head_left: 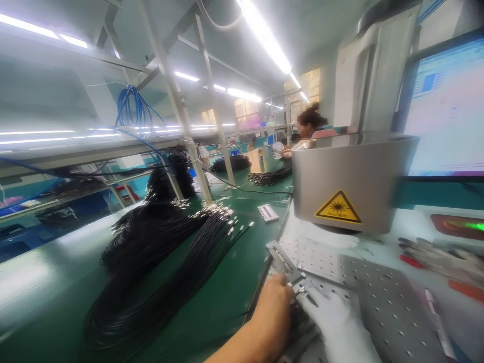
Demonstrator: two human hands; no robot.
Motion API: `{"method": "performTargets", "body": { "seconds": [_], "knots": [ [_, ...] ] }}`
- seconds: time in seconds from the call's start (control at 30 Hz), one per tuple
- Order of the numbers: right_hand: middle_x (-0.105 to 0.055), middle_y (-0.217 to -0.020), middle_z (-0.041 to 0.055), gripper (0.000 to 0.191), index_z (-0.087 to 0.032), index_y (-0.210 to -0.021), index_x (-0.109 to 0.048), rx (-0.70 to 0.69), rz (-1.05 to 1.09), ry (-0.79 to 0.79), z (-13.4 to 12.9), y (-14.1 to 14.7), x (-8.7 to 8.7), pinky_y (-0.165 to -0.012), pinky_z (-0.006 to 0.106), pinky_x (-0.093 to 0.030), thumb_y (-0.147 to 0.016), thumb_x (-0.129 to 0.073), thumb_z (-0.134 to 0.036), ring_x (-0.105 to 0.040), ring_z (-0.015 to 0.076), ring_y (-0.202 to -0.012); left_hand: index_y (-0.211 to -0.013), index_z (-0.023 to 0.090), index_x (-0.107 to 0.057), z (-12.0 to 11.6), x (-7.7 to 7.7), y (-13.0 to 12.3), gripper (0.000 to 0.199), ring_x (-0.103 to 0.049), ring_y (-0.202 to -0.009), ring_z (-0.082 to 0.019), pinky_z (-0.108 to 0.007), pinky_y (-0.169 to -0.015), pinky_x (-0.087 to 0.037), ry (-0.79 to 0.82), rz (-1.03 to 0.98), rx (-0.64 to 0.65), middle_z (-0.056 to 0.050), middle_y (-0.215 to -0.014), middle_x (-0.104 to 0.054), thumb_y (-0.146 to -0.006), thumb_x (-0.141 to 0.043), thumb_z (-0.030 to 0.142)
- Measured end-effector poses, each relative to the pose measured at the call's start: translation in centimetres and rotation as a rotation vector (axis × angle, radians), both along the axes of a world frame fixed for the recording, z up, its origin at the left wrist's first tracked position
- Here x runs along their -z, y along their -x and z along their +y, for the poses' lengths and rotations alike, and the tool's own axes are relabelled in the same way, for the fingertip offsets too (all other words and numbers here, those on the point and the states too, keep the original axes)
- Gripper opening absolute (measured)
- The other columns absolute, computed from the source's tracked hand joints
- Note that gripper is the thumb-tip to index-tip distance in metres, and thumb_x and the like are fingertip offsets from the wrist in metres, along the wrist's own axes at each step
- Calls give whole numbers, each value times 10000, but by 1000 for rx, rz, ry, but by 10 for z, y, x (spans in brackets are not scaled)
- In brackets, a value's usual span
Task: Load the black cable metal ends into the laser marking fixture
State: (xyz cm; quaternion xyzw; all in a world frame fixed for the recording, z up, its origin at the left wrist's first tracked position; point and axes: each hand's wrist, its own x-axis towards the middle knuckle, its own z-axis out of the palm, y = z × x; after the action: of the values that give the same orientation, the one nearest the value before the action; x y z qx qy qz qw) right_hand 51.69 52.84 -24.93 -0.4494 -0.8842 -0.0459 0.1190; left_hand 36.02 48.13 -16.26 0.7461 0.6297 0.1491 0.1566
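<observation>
My bare left hand (274, 310) is closed at the near end of a slotted metal fixture (282, 257); what its fingers hold is hidden. Close beside it, my right hand (333, 315) wears a white glove and reaches to the same end of the fixture. Its fingertips look pressed together by a small silver piece (301, 289) with a dark tail, too blurred to name. Dark, smeared strands lie beneath both hands. The fixture sits at the left edge of a perforated metal plate (389, 297).
A grey machine head (348, 176) with a laser warning sign hangs over the plate. Bundles of black cables (159, 282) with silver ends lie on the green table (212, 302), near a small white block (267, 213). At right are a monitor (446, 106) and a pen (436, 317). A co-worker (312, 121) sits beyond.
</observation>
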Motion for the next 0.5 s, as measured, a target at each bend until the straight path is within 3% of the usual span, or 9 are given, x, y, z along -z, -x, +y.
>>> {"method": "performTargets", "body": {
  "seconds": [0.13, 0.3, 0.4, 0.5],
  "knots": [
    [-607, -1262, -14, 639, -377, -1238, -634, -72, -109, 14, 6, -2, -4, -673, 354, -490, -766, -435, 4, -632, 265, -878, -836, 169, -700, 3, 5, 7, 306, -587, -930, -211, -334, -835, -491, -1, -54, 63, -84, -980, -636, -711, -440, 69],
    [-680, -895, 15, 456, -347, -1060, -701, 71, -72, 58, 1, 8, -34, -592, 298, -435, -804, -472, -48, -617, 229, -735, -963, 144, -674, -1, -7, 6, 271, -562, -1001, -268, -368, -893, -488, 65, 260, 214, -125, -1050, -631, -734, -530, 138],
    [-689, -923, 32, 329, -311, -967, -733, 53, 184, 251, 2, 7, -51, -701, 287, -475, -818, -490, -147, -624, 223, -820, -1012, 98, -645, -2, -17, 6, 302, -557, -1027, -285, -369, -937, -474, 64, 386, 314, -155, -1051, -629, -723, -570, 135],
    [-696, -1025, 40, 373, -255, -942, -750, -170, 560, 494, 11, -6, -60, -914, 320, -472, -801, -406, -214, -617, 218, -969, -975, 120, -656, -4, -22, 8, 255, -559, -1044, -262, -357, -966, -464, 24, 335, 321, -146, -1109, -619, -767, -510, 98]
  ]
}}
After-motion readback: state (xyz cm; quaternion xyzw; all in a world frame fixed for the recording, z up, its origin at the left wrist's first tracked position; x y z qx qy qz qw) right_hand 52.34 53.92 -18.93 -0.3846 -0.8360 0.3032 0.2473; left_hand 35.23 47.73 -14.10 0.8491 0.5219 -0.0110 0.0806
